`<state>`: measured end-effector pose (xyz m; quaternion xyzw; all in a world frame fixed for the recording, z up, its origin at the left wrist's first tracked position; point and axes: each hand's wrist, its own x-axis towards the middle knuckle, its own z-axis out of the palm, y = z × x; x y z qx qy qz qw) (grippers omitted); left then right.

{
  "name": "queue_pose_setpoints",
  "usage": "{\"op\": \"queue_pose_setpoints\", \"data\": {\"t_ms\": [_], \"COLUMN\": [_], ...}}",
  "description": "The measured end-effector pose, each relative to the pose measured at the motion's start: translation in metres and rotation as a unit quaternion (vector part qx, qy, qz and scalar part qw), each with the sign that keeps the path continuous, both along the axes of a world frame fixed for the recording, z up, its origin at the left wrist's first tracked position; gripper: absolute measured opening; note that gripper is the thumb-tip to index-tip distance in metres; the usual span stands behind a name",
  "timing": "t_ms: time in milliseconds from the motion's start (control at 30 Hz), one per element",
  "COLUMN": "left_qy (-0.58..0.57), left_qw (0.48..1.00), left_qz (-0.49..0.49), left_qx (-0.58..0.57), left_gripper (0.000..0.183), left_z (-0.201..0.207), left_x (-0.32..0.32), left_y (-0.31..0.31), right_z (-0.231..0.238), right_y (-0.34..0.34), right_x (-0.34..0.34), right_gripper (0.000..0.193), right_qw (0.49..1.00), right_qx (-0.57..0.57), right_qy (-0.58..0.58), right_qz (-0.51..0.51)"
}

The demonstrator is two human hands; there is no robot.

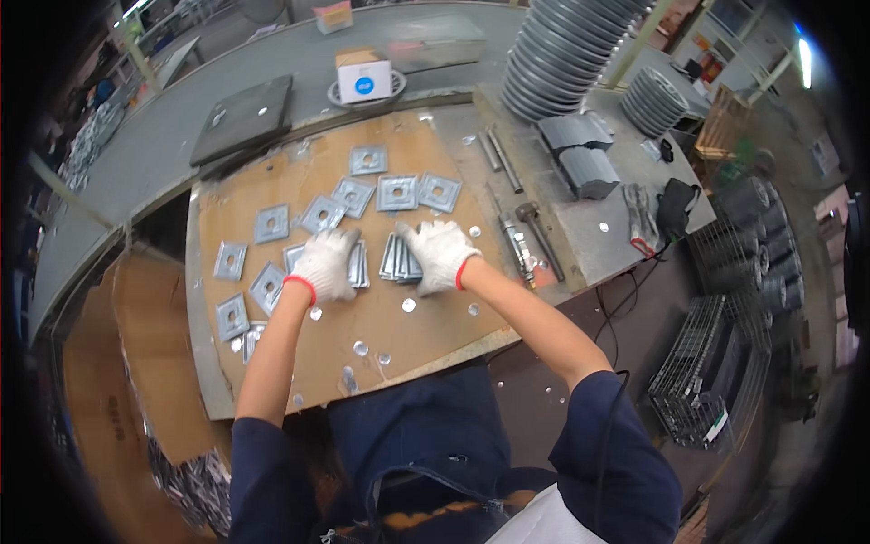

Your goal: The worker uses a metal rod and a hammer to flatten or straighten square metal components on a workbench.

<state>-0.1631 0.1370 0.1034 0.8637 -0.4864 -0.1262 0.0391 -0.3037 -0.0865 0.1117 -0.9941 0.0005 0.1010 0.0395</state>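
Both hands wear white knit gloves with red cuffs. My left hand [324, 266] is closed on a few square metal plates [362, 268] standing on edge. Facing it, my right hand [439, 257] grips another row of plates [395, 261], also tilted on edge, with a gap between the two bundles. More square plates with a round centre hole lie flat around them, such as one plate [397, 207] beyond my right hand and another plate [271, 223] beyond my left. Part of a plate is covered by my left hand.
Brown cardboard [435, 317] covers the bench, with small round metal discs [409, 306] scattered on it. To the right lie a hammer [541, 241], metal rods [504, 160], grey blocks [584, 168] and gloves [640, 218]. A tall stack of metal rings [562, 63] stands behind.
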Motion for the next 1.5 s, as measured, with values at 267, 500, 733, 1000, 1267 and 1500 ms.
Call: {"op": "queue_pose_setpoints", "data": {"t_ms": [267, 500, 733, 1000, 1267, 1500], "left_qy": [0.026, 0.193, 0.290, 0.545, 0.468, 0.655], "left_qw": [0.996, 0.831, 0.801, 0.648, 0.732, 0.505], "left_qz": [0.040, 0.457, 0.463, 0.414, 0.401, 0.303], "left_qx": [0.070, -0.252, -0.245, -0.334, -0.292, -0.474], "left_gripper": [0.116, 0.106, 0.106, 0.091, 0.081, 0.072], "left_z": [0.013, -0.004, -0.052, -0.043, -0.005, -0.038], "left_x": [-0.031, -0.032, -0.040, -0.032, -0.042, -0.068], "left_y": [0.007, 0.086, 0.070, 0.067, 0.065, 0.085], "right_z": [0.001, 0.003, 0.039, 0.022, -0.023, -0.064], "right_y": [-0.014, -0.028, 0.060, 0.091, 0.079, 0.109], "right_x": [0.001, 0.000, 0.039, 0.048, -0.003, -0.003], "right_gripper": [0.120, 0.131, 0.113, 0.126, 0.081, 0.067], "right_qw": [0.993, 0.944, 0.986, 0.993, 0.859, 0.789], "right_qx": [0.086, 0.296, 0.166, 0.088, 0.433, 0.584], "right_qy": [0.027, 0.074, -0.029, -0.017, 0.002, -0.022], "right_qz": [-0.071, -0.125, 0.021, 0.078, -0.275, -0.189]}}
